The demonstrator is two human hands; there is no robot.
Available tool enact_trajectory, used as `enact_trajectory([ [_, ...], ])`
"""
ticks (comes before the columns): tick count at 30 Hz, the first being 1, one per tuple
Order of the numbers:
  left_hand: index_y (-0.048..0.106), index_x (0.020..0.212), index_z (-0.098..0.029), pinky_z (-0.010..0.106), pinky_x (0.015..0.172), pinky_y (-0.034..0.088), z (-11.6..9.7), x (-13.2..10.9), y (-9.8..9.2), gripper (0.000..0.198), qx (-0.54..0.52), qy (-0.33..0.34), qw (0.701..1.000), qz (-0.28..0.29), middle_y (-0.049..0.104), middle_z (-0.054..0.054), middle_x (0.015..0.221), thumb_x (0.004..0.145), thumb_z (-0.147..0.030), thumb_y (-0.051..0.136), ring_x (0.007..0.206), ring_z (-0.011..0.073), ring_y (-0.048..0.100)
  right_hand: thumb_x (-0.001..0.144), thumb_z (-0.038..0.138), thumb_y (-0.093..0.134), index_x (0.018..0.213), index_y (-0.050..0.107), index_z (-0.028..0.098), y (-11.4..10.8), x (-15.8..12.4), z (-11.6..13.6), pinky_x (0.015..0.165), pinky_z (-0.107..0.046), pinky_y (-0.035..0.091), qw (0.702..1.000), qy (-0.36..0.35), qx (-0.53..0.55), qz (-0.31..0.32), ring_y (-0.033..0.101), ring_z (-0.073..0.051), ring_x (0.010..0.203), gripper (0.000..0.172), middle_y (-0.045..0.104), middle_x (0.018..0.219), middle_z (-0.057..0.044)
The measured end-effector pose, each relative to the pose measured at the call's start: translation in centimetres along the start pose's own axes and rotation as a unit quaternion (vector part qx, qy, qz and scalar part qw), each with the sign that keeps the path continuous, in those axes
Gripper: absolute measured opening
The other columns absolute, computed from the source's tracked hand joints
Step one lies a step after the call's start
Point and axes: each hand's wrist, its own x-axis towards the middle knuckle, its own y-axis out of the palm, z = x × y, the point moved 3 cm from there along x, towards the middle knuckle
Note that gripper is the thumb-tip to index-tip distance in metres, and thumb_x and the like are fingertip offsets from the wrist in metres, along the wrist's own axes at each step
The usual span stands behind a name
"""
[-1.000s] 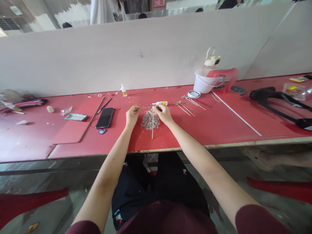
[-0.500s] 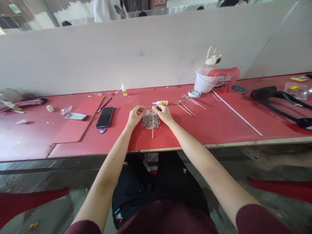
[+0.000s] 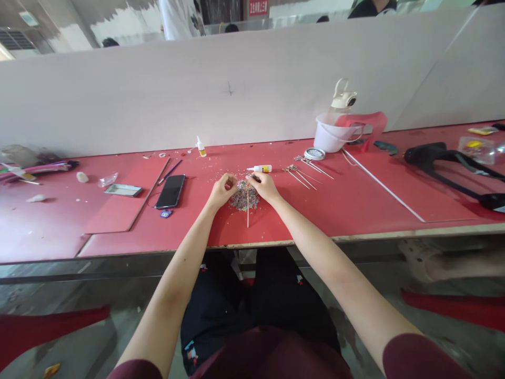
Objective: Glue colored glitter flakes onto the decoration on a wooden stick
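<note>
The thin stick (image 3: 248, 215) extends across the chip pile (image 3: 239, 202), long axis toward the body, its far end pinched by the nearer right hand (image 3: 265, 187), while the left hand (image 3: 221, 192), apart from it, curls just leftward, contents, if any, undeterminable.

on the table (image 3: 366, 202), a heap of bits (image 3: 241, 202) lies between the left hand (image 3: 223, 189) and the right hand (image 3: 264, 186). a stick (image 3: 248, 215) runs from the right hand's fingers (image 3: 254, 180) over the heap toward the table's front edge (image 3: 252, 243). behind the right hand lies a bottle (image 3: 263, 169); a second bottle (image 3: 201, 148) stands farther back, to the left. a phone (image 3: 170, 191) lies left of the left hand, and a tray (image 3: 123, 190) is farther left. to the right of the right hand lie more sticks (image 3: 303, 181), with a bucket (image 3: 330, 137) behind them, before the partition (image 3: 158, 100).
</note>
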Motion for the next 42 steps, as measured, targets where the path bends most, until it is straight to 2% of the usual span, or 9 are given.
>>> enact_trajectory([
  [5, 0.051, 0.082, -0.018, 0.022, 0.064, 0.04, 0.05, 0.01, 0.0, 0.011, 0.011, 0.003, 1.0, 0.008, 0.055, -0.002, 0.076, 0.075, -0.01, 0.055, 0.069, 0.0099, 0.052, 0.084, 0.052, 0.056, 0.063, 0.042, 0.021, 0.01, 0.02, -0.02, 0.059, -0.027, 0.029, 1.0, 0.002, -0.002, 0.0, 0.038, -0.012, 0.058, 0.04, 0.043, 0.061, 0.003],
  [12, 0.054, 0.084, -0.017, 0.022, 0.066, 0.041, 0.15, -0.02, -0.09, 0.01, 0.019, 0.005, 1.0, 0.004, 0.058, -0.001, 0.078, 0.076, -0.011, 0.055, 0.072, 0.0106, 0.054, 0.085, 0.049, 0.056, 0.063, 0.042, 0.021, 0.02, 0.03, -0.17, 0.058, -0.027, 0.029, 1.0, -0.003, 0.001, 0.0, 0.038, -0.012, 0.058, 0.039, 0.041, 0.06, 0.004],
  [18, 0.06, 0.082, -0.017, 0.025, 0.068, 0.045, -0.08, 0.09, -0.16, 0.004, 0.037, 0.002, 0.999, 0.01, 0.065, 0.001, 0.08, 0.08, -0.019, 0.057, 0.074, 0.0129, 0.059, 0.085, 0.048, 0.056, 0.062, 0.042, 0.021, 0.01, 0.08, -0.32, 0.058, -0.028, 0.029, 1.0, -0.002, 0.0, 0.0, 0.037, -0.012, 0.057, 0.038, 0.041, 0.06, 0.003],
  [23, 0.061, 0.08, -0.018, 0.025, 0.067, 0.046, -0.02, 0.13, -0.07, 0.007, 0.032, 0.0, 0.999, 0.017, 0.065, 0.001, 0.079, 0.081, -0.025, 0.059, 0.073, 0.0135, 0.06, 0.085, 0.048, 0.057, 0.062, 0.042, 0.021, 0.0, 0.07, -0.29, 0.058, -0.027, 0.029, 1.0, 0.002, -0.002, -0.001, 0.038, -0.012, 0.058, 0.038, 0.042, 0.06, 0.003],
  [32, 0.055, 0.076, -0.018, 0.024, 0.064, 0.043, -0.15, 0.01, -0.06, 0.001, 0.007, -0.014, 1.0, 0.025, 0.06, 0.0, 0.075, 0.077, -0.017, 0.055, 0.068, 0.012, 0.055, 0.085, 0.05, 0.056, 0.063, 0.042, 0.021, 0.02, -0.01, -0.15, 0.058, -0.028, 0.03, 1.0, 0.004, -0.007, 0.003, 0.038, -0.012, 0.058, 0.039, 0.043, 0.061, 0.003],
  [38, 0.047, 0.07, -0.02, 0.024, 0.06, 0.038, 0.52, 0.1, -0.18, 0.02, 0.02, -0.024, 0.999, 0.011, 0.049, -0.002, 0.061, 0.089, -0.023, 0.042, 0.059, 0.0124, 0.047, 0.085, 0.052, 0.055, 0.064, 0.042, 0.021, 0.06, -0.11, 0.16, 0.06, -0.028, 0.032, 1.0, -0.001, -0.014, 0.006, 0.039, -0.012, 0.059, 0.039, 0.044, 0.062, 0.003],
  [42, 0.045, 0.064, -0.02, 0.025, 0.057, 0.035, 0.51, 0.12, -0.16, 0.033, 0.046, -0.028, 0.998, 0.013, 0.048, -0.002, 0.057, 0.094, -0.033, 0.042, 0.054, 0.0124, 0.046, 0.085, 0.051, 0.054, 0.065, 0.044, 0.021, 0.11, -0.13, 0.21, 0.061, -0.028, 0.033, 1.0, -0.006, -0.02, 0.01, 0.041, -0.013, 0.06, 0.037, 0.046, 0.063, 0.002],
])
